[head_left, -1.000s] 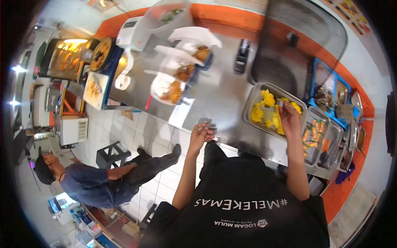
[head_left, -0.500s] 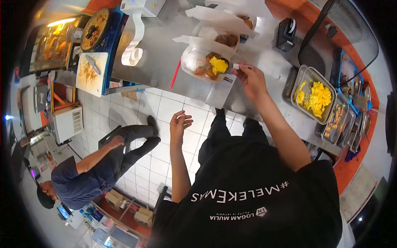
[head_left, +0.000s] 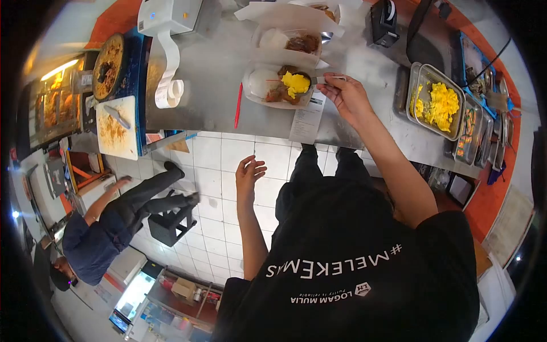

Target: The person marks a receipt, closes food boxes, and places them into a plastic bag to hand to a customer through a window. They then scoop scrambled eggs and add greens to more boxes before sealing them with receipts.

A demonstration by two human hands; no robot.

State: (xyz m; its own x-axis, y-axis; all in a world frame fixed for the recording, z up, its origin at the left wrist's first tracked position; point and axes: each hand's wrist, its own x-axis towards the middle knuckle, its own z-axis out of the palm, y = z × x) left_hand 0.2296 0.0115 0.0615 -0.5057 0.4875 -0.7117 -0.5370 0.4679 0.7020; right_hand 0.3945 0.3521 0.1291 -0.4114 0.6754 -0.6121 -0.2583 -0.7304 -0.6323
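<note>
- The right hand (head_left: 348, 100) was closed around the handle of a spoon (head_left: 335, 77), pinching it between thumb and fingers.
- The spoon's bowl, loaded with yellow scrambled egg (head_left: 296, 84), was at the right side of the nearest takeaway box (head_left: 248, 98); whether it touched the food below could not be told.
- That box held white rice (head_left: 262, 81) on the left and brown food beside it.
- The left hand (head_left: 249, 172) was empty, its fingers loosely bent and apart, below the counter's edge, with floor tiles behind it.
- Just beyond the nearest box stood a second box (head_left: 257, 41) of rice and dark brown food; a third was partly visible farther back.
- A printed receipt (head_left: 305, 124) lay partly under the nearest box, and a red pen (head_left: 238, 108) lay to its left.
- A metal tray (head_left: 448, 134) of scrambled egg sat to the right on the steel counter (head_left: 364, 71), well apart from the boxes.
- A knife (head_left: 117, 116) rested on the cutting board (head_left: 117, 139) at far left.
- Another person (head_left: 94, 245) was near a black stool (head_left: 165, 229).
</note>
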